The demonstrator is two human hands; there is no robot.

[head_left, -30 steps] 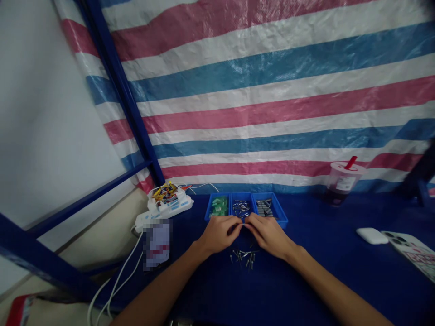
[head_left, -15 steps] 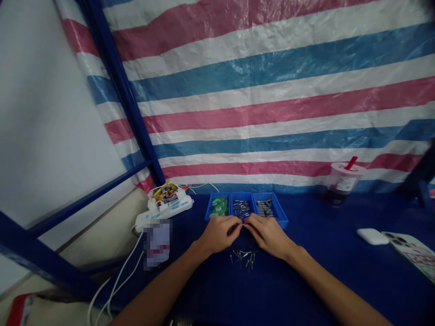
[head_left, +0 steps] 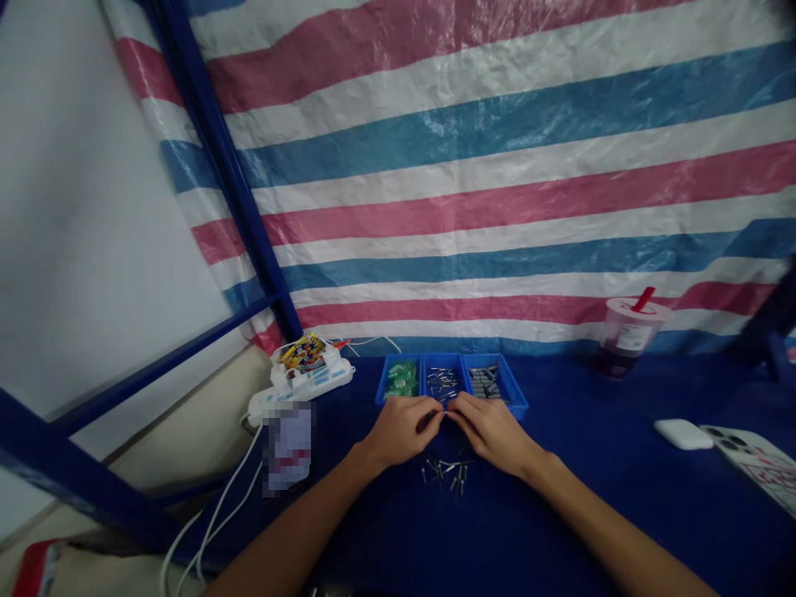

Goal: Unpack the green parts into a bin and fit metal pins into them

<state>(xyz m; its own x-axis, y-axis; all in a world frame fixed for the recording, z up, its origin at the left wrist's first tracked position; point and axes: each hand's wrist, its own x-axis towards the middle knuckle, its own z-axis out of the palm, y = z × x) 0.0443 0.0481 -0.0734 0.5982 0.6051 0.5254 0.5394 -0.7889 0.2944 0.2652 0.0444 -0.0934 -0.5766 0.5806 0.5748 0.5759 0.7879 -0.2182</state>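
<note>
My left hand [head_left: 404,427] and my right hand [head_left: 491,427] meet fingertip to fingertip just in front of three blue bins. Both are closed in a pinch on a tiny part between them, too small to name. Below the hands, several thin metal pieces [head_left: 448,473] with dark and silver parts lie in a loose pile. Small green pieces fill the left bin [head_left: 401,379]. The middle bin [head_left: 443,381] holds thin metal pieces, and the right bin [head_left: 485,381] holds grey rod-like pieces. My fingers cover the front edges of the middle and right bins.
On the left lie a white power strip [head_left: 302,391], cables and a blurred-out packet [head_left: 289,448]. A cup with a red straw [head_left: 628,336] stands at the back right. A white case [head_left: 682,434] and a phone [head_left: 752,460] lie at the right on the blue table [head_left: 497,539].
</note>
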